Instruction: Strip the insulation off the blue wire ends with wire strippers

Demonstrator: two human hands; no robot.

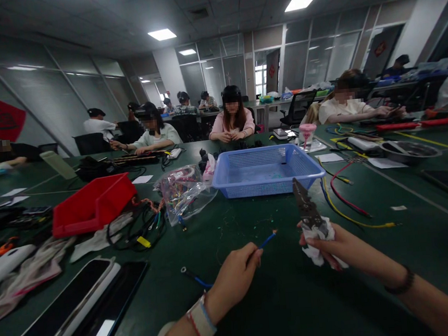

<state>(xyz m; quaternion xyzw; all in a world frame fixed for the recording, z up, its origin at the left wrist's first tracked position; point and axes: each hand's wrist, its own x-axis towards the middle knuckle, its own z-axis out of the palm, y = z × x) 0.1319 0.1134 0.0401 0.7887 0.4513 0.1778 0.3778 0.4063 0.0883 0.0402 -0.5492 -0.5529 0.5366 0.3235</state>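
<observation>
Left hand (235, 274), back upward, in a thumb-and-finger pinch; right hand (340, 241), apart, in a curled grip

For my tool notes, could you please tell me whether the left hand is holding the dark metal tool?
No, the left hand holds a blue wire, and the dark metal tool is in the right hand.

My thin, plastic-sheathed blue wire (268, 240) looks smooth; my dark, jagged metal tool (307, 205) carries matt, crumpled white wrapping (314, 256).

Dim overall, ceiling lights (301, 2) glaring (edges stretched)
</observation>
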